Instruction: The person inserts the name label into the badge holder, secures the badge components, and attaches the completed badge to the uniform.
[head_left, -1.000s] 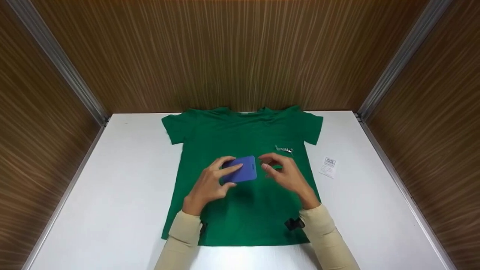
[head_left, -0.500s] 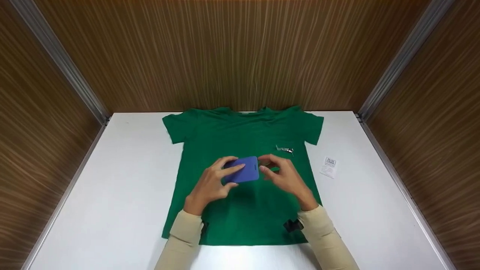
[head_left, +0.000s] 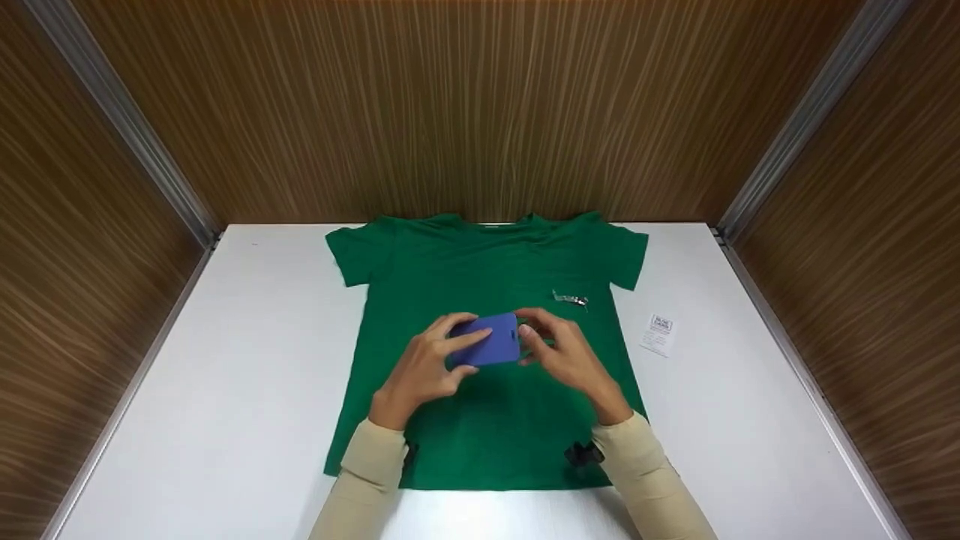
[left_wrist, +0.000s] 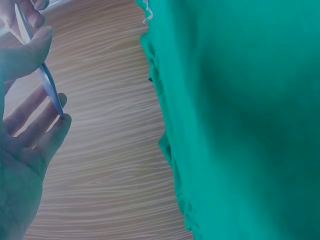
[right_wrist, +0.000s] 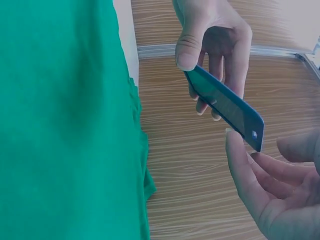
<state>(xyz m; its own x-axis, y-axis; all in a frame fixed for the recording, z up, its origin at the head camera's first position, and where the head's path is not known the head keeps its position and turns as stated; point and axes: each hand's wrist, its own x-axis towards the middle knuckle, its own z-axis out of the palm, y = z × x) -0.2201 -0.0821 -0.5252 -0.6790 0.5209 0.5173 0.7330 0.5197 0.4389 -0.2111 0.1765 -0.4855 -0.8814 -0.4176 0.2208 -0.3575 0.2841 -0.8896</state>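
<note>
A blue-purple badge holder (head_left: pixel 491 345) with a small slot at its right end is held up over a green T-shirt (head_left: pixel 487 442). My left hand (head_left: pixel 424 367) grips it by its long edges, with one finger lying across its face. At the slotted end is my right hand (head_left: pixel 566 352), fingers loosely bent, fingertips right at the edge. In the right wrist view, the right hand's thumb (right_wrist: pixel 300 148) stands apart from the badge holder (right_wrist: pixel 225 105), and a fingertip meets its underside. A badge clip (head_left: pixel 571 299) with a clear strap lies on the shirt's upper right.
A white printed card (head_left: pixel 657 335) lies on the white table (head_left: pixel 742 420), right of the shirt. Wood-grain panels (head_left: pixel 480 112) wall in the back and both sides. Metal rails (head_left: pixel 120 112) run along the corners.
The right hand's fingers have come in against the slotted end of the badge holder. The left hand, still gripping it, has shifted very slightly right. Shirt, clip and card have not moved.
</note>
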